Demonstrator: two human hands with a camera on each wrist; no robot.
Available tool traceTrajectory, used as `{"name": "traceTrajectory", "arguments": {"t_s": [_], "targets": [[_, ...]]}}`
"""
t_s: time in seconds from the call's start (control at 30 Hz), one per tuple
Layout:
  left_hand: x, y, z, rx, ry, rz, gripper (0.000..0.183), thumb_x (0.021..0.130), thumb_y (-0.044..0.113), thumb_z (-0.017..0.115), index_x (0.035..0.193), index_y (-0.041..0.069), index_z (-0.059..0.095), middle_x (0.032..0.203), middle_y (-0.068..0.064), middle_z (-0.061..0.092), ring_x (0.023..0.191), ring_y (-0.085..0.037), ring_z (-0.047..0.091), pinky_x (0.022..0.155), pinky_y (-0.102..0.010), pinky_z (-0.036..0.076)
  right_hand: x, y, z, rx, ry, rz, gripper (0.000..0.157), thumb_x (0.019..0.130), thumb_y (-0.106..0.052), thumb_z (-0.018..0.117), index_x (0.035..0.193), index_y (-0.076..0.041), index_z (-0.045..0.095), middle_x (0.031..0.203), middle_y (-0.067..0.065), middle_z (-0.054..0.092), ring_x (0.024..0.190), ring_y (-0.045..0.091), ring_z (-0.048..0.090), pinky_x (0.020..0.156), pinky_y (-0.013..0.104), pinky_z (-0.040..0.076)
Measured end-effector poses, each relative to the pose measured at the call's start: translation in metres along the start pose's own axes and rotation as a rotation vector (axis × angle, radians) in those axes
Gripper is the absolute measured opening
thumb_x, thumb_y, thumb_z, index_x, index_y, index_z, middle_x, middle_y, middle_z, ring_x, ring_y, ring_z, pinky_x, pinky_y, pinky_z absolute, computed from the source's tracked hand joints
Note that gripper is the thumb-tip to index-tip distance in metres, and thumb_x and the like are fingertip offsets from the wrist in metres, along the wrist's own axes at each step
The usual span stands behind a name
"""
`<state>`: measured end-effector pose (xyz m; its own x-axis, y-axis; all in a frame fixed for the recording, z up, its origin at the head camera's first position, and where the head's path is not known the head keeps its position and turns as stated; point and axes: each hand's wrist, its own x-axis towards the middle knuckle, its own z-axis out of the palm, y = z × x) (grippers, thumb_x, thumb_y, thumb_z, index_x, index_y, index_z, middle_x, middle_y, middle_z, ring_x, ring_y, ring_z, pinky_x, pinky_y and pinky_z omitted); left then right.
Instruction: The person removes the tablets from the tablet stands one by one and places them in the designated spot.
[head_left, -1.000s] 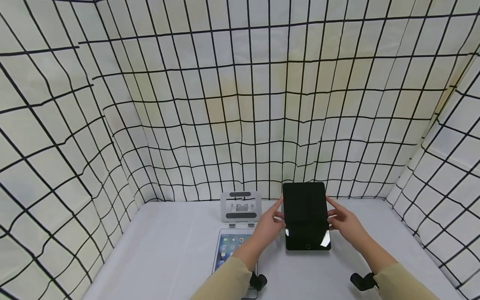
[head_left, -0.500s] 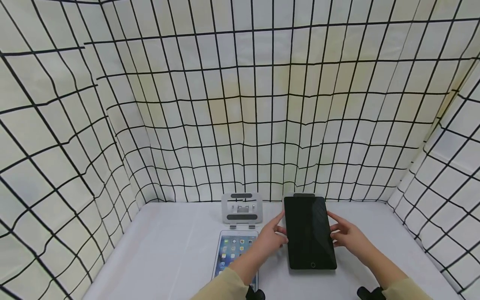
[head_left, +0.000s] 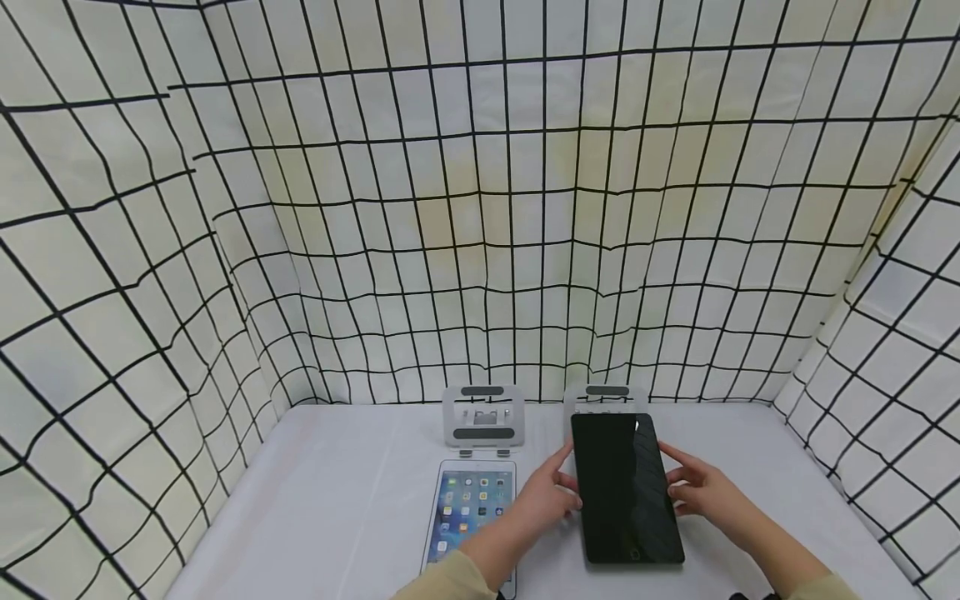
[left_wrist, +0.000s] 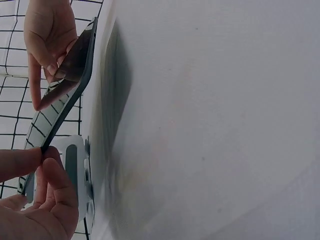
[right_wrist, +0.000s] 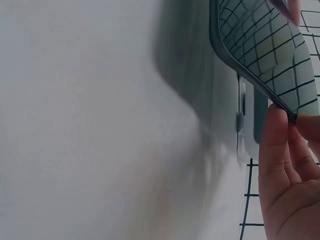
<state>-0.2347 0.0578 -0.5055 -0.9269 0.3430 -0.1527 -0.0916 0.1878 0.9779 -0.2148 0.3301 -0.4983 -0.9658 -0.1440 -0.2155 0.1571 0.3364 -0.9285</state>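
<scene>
A black tablet (head_left: pixel 626 492) with a dark screen is held between both hands in the head view. My left hand (head_left: pixel 551 500) pinches its left edge, and my right hand (head_left: pixel 701 492) grips the right edge. Each wrist view shows thumb and fingers on the tablet's rim; the tablet (right_wrist: pixel 270 55) is tilted and raised over the table, casting a shadow. Just behind it stands a white-and-grey tablet stand (head_left: pixel 607 391), its lower part hidden by the tablet.
A second similar stand (head_left: pixel 483 417) is at the back, left of the first. In front of it lies a white tablet (head_left: pixel 472 500) with a lit home screen, partly covered by my left forearm. Grid-patterned white walls (head_left: pixel 525 250) enclose the white table (head_left: pixel 337 500).
Both hands have drawn the black tablet toward me and slightly right, away from the back stand. The stand's top, earlier hidden behind the tablet, is visible now.
</scene>
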Motion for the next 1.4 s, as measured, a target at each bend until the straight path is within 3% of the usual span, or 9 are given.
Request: {"name": "traceTrajectory", "arguments": {"t_s": [0.43, 0.57, 0.83, 1.07, 1.4], "targets": [[-0.011, -0.006, 0.009, 0.026, -0.001, -0.015, 0.091, 0.066, -0.018, 0.061, 0.143, 0.021, 0.035, 0.078, -0.006, 0.058, 0.062, -0.019, 0.057, 0.053, -0.031, 0.049, -0.008, 0.014, 0.002, 0.010, -0.019, 0.069, 0.072, 0.084, -0.005, 0.057, 0.147, -0.009, 0.023, 0.099, 0.011, 0.059, 0.084, 0.021, 0.056, 0.069, 0.036, 0.052], [-0.014, -0.009, 0.010, 0.081, -0.009, -0.029, 0.088, 0.066, -0.017, 0.064, 0.143, 0.016, 0.035, 0.075, -0.005, 0.059, 0.059, -0.017, 0.056, 0.051, -0.028, 0.048, -0.009, 0.019, 0.001, 0.022, -0.048, 0.087, 0.072, 0.084, -0.004, 0.057, 0.146, -0.006, 0.021, 0.098, 0.011, 0.059, 0.082, 0.021, 0.057, 0.068, 0.036, 0.051], [-0.019, -0.012, 0.011, 0.169, -0.019, -0.104, 0.082, 0.066, -0.014, 0.066, 0.140, 0.010, 0.038, 0.069, -0.003, 0.059, 0.051, -0.015, 0.056, 0.049, -0.027, 0.047, -0.015, 0.023, 0.005, 0.047, -0.087, 0.137, 0.072, 0.083, -0.003, 0.058, 0.145, -0.002, 0.022, 0.096, 0.010, 0.058, 0.080, 0.022, 0.057, 0.068, 0.036, 0.052], [-0.021, -0.009, 0.011, 0.164, -0.052, -0.161, 0.076, 0.070, -0.012, 0.066, 0.139, 0.008, 0.040, 0.066, -0.005, 0.061, 0.048, -0.016, 0.057, 0.049, -0.029, 0.049, -0.019, 0.026, 0.007, 0.073, -0.122, 0.137, 0.074, 0.082, -0.003, 0.059, 0.144, 0.003, 0.019, 0.093, 0.009, 0.059, 0.075, 0.019, 0.058, 0.065, 0.034, 0.052], [-0.018, 0.000, 0.009, 0.180, -0.124, -0.247, 0.068, 0.074, -0.010, 0.064, 0.137, 0.005, 0.041, 0.068, -0.011, 0.064, 0.054, -0.017, 0.063, 0.049, -0.028, 0.052, -0.019, 0.026, 0.010, 0.056, -0.089, 0.175, 0.073, 0.079, -0.001, 0.056, 0.143, 0.004, 0.022, 0.092, 0.010, 0.057, 0.069, 0.017, 0.056, 0.061, 0.032, 0.052]]}}
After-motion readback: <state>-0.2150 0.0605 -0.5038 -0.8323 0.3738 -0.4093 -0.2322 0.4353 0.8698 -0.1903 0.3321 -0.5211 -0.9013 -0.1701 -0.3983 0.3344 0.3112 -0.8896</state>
